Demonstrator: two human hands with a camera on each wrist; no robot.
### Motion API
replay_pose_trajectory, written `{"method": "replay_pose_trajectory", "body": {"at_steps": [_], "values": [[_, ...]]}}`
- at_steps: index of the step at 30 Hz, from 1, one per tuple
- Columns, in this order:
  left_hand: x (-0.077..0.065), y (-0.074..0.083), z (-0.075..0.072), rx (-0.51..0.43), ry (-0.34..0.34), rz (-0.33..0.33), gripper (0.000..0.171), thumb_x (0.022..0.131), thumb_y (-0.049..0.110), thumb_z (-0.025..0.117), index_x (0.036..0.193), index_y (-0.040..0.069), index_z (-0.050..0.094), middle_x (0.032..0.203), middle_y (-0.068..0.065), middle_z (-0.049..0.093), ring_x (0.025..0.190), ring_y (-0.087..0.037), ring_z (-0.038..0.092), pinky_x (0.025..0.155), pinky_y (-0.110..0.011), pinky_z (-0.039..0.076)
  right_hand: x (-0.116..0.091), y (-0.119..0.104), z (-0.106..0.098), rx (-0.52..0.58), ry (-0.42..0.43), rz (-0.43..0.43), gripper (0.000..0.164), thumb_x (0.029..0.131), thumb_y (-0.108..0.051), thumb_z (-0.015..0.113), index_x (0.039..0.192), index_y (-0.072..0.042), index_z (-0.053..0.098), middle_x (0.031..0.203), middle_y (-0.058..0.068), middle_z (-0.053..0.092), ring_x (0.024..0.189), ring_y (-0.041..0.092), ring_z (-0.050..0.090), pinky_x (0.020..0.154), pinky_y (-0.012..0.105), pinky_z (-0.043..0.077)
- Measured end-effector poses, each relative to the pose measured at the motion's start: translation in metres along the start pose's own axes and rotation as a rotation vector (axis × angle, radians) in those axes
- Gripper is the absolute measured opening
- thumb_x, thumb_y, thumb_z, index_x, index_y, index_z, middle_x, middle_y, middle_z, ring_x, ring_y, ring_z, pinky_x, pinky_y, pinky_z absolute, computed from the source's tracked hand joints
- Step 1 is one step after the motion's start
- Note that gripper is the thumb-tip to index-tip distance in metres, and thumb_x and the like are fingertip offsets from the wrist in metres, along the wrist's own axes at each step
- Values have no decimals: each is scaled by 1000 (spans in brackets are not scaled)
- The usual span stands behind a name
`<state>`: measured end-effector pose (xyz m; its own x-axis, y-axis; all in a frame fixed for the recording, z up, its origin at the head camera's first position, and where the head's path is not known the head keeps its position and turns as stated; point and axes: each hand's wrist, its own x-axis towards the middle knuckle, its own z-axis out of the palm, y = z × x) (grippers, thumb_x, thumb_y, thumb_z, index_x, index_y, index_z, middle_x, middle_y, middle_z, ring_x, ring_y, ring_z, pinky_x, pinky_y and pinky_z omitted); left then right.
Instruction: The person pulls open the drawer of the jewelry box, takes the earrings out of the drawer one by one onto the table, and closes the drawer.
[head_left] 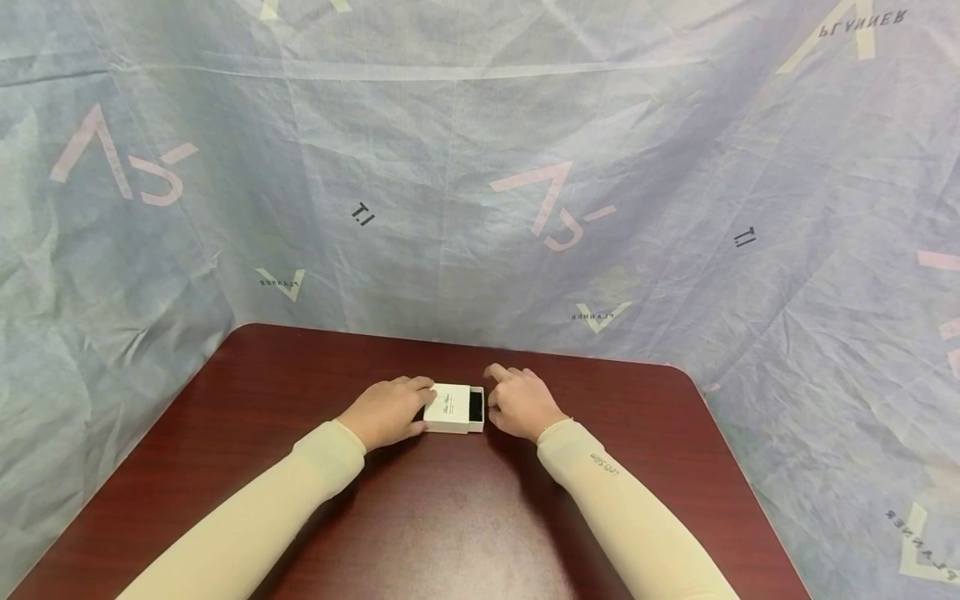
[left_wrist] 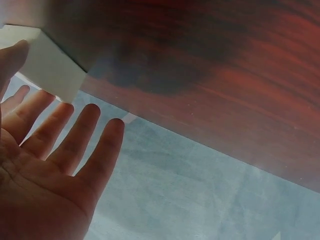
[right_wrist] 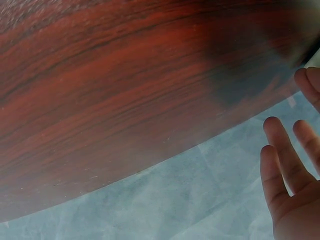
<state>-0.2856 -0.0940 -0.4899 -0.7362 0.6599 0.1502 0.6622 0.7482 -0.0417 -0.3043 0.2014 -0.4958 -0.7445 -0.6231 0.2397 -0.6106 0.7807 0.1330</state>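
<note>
A small white sliding drawer box (head_left: pixel 452 414) lies on the dark red table, with small dark print on its top. Its inner tray (head_left: pixel 477 405) sticks out a little on the right and shows a black inside. My left hand (head_left: pixel 387 410) grips the box's left end, thumb at the near side and fingers at the far side. The left wrist view shows the white box wall (left_wrist: pixel 52 62) between thumb and fingers. Just right of the tray is my right hand (head_left: pixel 519 403), holding nothing, its fingers loosely bent. Several of those fingers (right_wrist: pixel 280 145) look spread in the right wrist view.
The wood-grain table (head_left: pixel 420 533) has rounded far corners. A grey-blue printed cloth (head_left: pixel 420 167) hangs behind it and along both sides, close to the table's edges. Pale sleeves (head_left: pixel 240 517) cover both forearms.
</note>
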Motion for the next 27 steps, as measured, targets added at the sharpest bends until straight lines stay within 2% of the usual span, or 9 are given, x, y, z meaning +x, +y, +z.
{"method": "replay_pose_trajectory", "body": {"at_steps": [10, 27], "values": [[1, 2, -1, 13, -7, -2, 45, 104, 34, 93, 140, 10, 80, 157, -13, 75, 127, -35, 82, 98, -49, 72, 0, 0, -2, -4, -12, 0, 16, 95, -14, 89, 83, -25, 92, 147, 8, 76, 109, 32, 81, 91, 49, 64], [3, 1, -2, 8, -40, -18, 44, 106, 35, 91, 141, 11, 80, 160, -12, 74, 129, -35, 80, 101, -49, 72, -3, 5, -1, -21, 16, -4, 18, 90, -14, 89, 76, -25, 89, 143, 8, 78, 102, 31, 80, 86, 48, 64]]}}
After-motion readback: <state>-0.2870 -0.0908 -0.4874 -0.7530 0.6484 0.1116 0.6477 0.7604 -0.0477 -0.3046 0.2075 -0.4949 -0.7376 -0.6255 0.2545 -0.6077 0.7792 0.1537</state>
